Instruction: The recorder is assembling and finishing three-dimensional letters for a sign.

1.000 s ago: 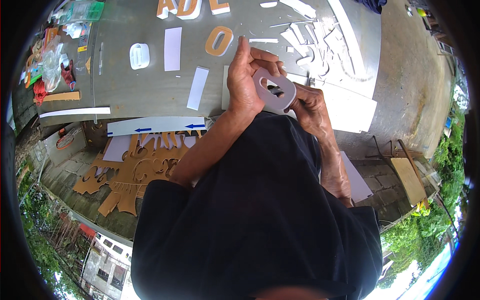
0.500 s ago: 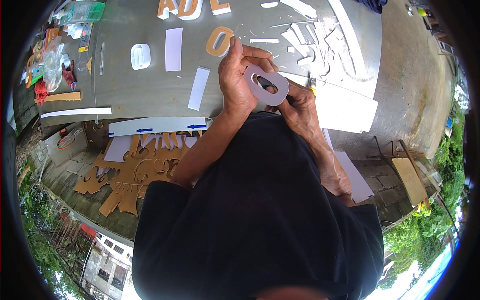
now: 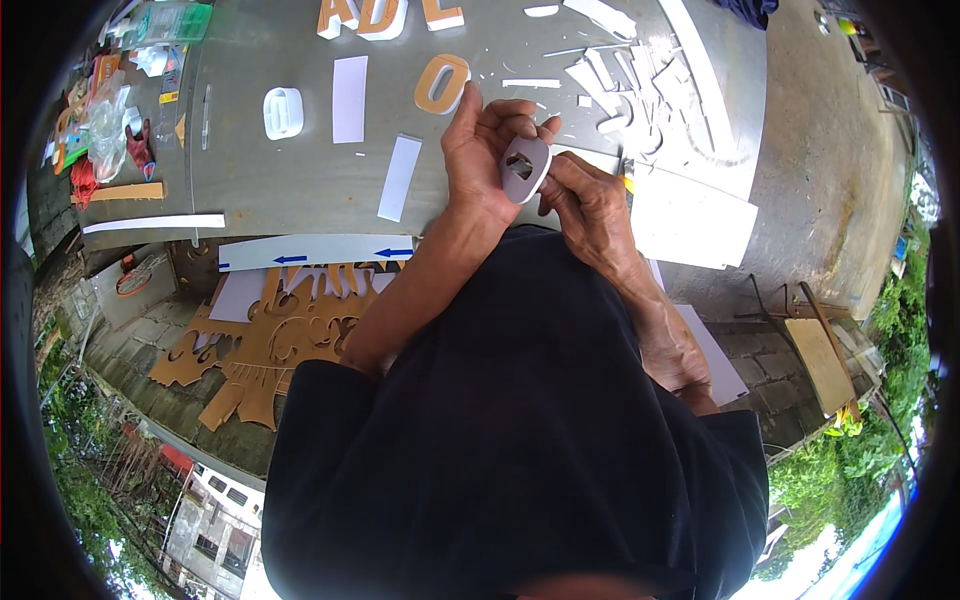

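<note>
A flat, pale lilac-grey letter O [image 3: 522,191] with a central hole is tilted between my hands, above the table's near edge. My right hand [image 3: 594,203] pinches its right edge between thumb and fingers. Behind and left of the piece, my left hand [image 3: 478,158] is open, palm up, thumb raised and fingers loosely bent; whether the palm touches the piece is hard to see. Just beyond lies an O with a tan face [image 3: 425,91] and white sides. A white, hollow O-shaped piece [image 3: 283,113] stands farther left.
On the grey table [image 3: 270,185] lie two white strips [image 3: 349,100], white offcuts [image 3: 645,95] and a white sheet [image 3: 692,215]. A cutter [image 3: 628,172] is by my right hand. Tan-faced letters [image 3: 380,18] stand at the back; cut-out tan sheets [image 3: 270,335] lie below.
The letter O has turned to a narrower angle and moved slightly left, toward my left palm. My right hand has shifted its grip to the right edge.
</note>
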`<state>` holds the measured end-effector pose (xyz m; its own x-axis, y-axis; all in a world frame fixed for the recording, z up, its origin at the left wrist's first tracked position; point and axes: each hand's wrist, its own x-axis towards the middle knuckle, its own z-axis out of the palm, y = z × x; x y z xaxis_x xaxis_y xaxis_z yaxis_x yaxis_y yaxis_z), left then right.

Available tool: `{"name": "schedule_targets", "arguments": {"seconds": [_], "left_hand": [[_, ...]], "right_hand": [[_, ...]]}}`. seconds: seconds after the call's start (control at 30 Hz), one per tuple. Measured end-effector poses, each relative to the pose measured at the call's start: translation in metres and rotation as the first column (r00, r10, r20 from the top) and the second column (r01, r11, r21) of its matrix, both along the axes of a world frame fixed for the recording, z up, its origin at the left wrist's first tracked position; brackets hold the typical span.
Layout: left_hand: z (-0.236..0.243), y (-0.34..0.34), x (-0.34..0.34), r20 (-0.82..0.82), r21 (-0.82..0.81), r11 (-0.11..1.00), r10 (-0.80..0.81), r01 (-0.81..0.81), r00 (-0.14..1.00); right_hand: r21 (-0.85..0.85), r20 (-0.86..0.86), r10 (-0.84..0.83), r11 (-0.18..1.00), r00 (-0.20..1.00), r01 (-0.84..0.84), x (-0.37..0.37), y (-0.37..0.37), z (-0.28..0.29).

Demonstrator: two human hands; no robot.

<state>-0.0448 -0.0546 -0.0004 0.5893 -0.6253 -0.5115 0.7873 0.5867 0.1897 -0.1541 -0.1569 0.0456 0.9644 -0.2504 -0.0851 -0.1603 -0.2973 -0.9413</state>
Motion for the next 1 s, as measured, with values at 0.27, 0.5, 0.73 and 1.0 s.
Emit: {"name": "schedule_targets", "arguments": {"seconds": [0.27, 0.5, 0.73, 1.0], "left_hand": [[-0.011, -0.006, -0.009, -0.079, 0.03, 0.998, -0.044, 0.047, 0.996], [-0.028, -0.005, -0.009, 0.031, -0.187, 0.963, -0.19, 0.192, 0.981], [-0.028, -0.008, -0.008, 0.097, -0.388, 0.899, -0.18, 0.204, 0.979], [-0.024, -0.008, -0.007, 0.049, -0.225, 0.963, -0.139, 0.146, 0.989]], "right_hand": [[-0.298, -0.036, 0.103, 0.948, 0.994, -0.109, 0.008, -0.003, 0.005], [-0.289, -0.027, 0.198, 0.937, 0.98, -0.198, 0.012, -0.014, -0.008], [-0.289, 0.036, 0.159, 0.947, 0.987, -0.142, 0.011, -0.011, 0.004], [-0.415, -0.029, 0.111, 0.903, 0.993, -0.113, 0.013, -0.01, -0.002]]}}
